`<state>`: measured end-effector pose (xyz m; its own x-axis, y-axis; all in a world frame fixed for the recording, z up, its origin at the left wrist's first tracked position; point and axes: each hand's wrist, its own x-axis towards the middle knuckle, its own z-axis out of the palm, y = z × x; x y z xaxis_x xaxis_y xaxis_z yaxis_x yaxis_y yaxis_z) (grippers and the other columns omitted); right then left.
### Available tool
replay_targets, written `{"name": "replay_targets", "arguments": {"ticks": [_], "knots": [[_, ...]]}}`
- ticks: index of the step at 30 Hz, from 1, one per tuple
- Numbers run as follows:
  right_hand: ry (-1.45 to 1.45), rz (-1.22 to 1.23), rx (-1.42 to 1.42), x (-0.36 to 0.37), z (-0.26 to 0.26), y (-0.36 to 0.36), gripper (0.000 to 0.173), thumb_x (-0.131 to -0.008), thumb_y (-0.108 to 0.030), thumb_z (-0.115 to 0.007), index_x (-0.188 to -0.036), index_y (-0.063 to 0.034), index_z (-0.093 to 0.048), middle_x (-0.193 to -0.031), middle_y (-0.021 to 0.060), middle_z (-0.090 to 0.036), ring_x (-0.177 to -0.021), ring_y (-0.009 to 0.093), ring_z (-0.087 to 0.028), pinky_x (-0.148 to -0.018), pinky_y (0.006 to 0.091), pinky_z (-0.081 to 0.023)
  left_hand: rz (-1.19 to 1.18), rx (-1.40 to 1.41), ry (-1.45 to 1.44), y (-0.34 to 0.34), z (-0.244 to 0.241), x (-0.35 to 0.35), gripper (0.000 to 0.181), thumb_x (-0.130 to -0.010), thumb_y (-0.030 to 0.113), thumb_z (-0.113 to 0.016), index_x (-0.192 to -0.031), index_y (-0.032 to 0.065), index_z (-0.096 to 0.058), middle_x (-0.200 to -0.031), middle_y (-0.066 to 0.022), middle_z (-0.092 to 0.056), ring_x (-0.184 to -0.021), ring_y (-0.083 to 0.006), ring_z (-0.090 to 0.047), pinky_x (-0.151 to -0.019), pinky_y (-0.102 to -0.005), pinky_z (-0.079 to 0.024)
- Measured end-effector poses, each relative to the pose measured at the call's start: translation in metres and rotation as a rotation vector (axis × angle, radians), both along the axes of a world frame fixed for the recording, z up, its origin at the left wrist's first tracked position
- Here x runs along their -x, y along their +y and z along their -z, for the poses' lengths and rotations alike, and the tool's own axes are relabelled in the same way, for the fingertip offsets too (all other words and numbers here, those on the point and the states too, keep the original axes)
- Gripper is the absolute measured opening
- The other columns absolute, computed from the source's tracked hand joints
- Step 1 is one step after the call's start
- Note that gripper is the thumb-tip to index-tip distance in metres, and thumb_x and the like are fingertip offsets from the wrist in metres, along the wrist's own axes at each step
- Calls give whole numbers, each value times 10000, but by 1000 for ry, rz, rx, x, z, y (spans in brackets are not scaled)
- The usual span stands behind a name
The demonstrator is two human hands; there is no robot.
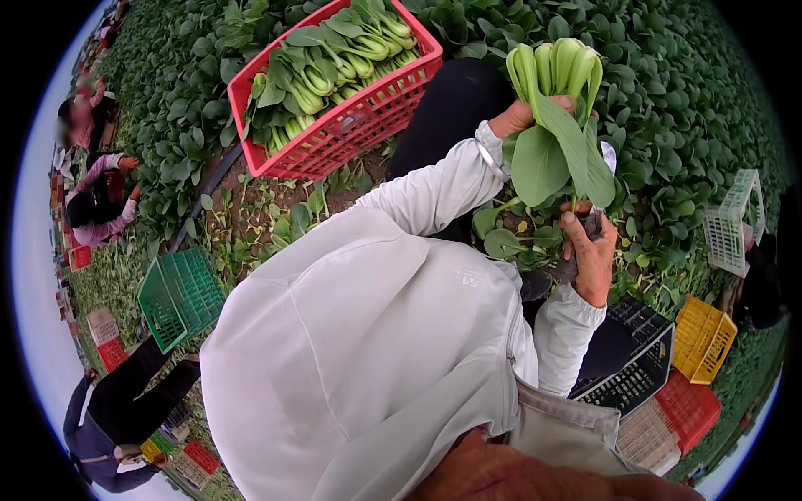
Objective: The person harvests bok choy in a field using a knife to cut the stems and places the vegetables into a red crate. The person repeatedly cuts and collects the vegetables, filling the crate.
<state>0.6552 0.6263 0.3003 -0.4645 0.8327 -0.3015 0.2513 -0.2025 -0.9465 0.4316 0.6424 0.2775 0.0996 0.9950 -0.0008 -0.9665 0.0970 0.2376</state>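
Observation:
My left hand (520, 116) grips a bunch of bok choy (569, 66) around its stalks. The pale stem bases point up and away, and broad green leaves (544, 164) hang down towards me. Just below the leaves is my right hand (589, 250), closed around the dark handle of what looks like a knife. A shiny metal blade (608, 156) shows partly behind a leaf. My right thumb and finger are close to a thin leaf stem; whether they pinch it is hard to tell.
A red plastic crate (341, 128) of bok choy stands ahead to the left, beside my knee. Growing plants (677, 113) spread beyond. Black (633, 369), yellow (705, 338) and green crates (182, 297) lie around me. Other people (103, 194) are at left and right.

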Motion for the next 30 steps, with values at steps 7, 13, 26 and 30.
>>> {"name": "replay_targets", "arguments": {"ticks": [7, 13, 26, 30], "knots": [[-469, -76, -404, -63, 52, 26, 517, -909, -239, -690, -1358, -27, -546, -1179, 136, -673, -780, 93, -613, -533, 235, -429, -433, -216, 268, -35, -51, 140, 396, -860, 115, -735, -1217, -7, -615, -1034, -154, -699, -864, -216, -698, -785, -346, -586], [-291, 208, -54, -87, 68, 35, 440, -953, -315, -655, -1273, -20, -591, -1121, 101, -699, -565, 53, -479, -480, 216, -376, -892, 204, 757, -178, 8, 409, 372, -887, 186, -723, -1191, -9, -633, -1012, -107, -708, -827, -198, -699, -752, -322, -587], [-227, 248, 122, -43, 116, 64, 380, -955, -304, -662, -1196, -11, -640, -949, 97, -730, -495, 53, -448, -467, 215, -369, -898, 695, 1013, -215, 73, 531, 469, -795, 274, -811, -1132, -18, -667, -1012, -80, -715, -830, -151, -701, -729, -290, -590], [-214, 261, 152, -43, 126, 69, 376, -954, -295, -666, -1201, -13, -635, -939, 96, -730, -499, 49, -458, -468, 209, -370, -807, 698, 972, -87, 104, 521, 649, -683, 346, -870, -1129, -75, -656, -1033, -108, -711, -832, -169, -695, -751, -297, -576]]}}
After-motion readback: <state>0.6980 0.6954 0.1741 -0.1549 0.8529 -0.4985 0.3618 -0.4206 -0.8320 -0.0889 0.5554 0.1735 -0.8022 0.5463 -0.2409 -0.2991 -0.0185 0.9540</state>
